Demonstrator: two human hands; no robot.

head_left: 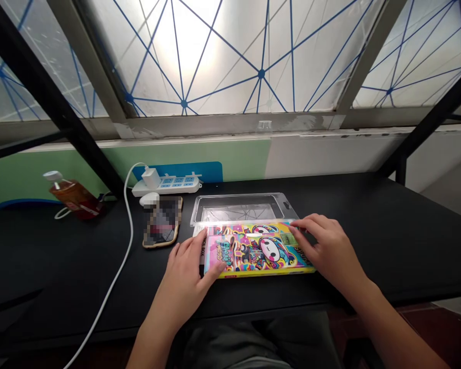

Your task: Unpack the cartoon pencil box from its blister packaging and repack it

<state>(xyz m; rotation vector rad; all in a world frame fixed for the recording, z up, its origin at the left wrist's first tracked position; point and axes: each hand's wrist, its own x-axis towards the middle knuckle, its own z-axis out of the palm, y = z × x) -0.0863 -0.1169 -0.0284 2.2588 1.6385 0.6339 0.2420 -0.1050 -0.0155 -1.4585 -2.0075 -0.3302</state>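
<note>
A flat box with a bright cartoon print (258, 250) lies on the black table (388, 236) in front of me. My left hand (188, 277) rests at its left end, thumb pressed on the near left corner and fingers spread along the side. My right hand (330, 251) lies on its right end, fingers spread flat over the top. Just behind the box sits a clear plastic lid (240, 207), lying open and touching the box's far edge.
A phone (162, 221) lies left of the lid. Behind it is a white power strip (169, 184) with a charger and a white cable (115, 277) trailing toward me. A bottle of brown drink (74, 197) lies at far left. Black frame posts stand at both sides.
</note>
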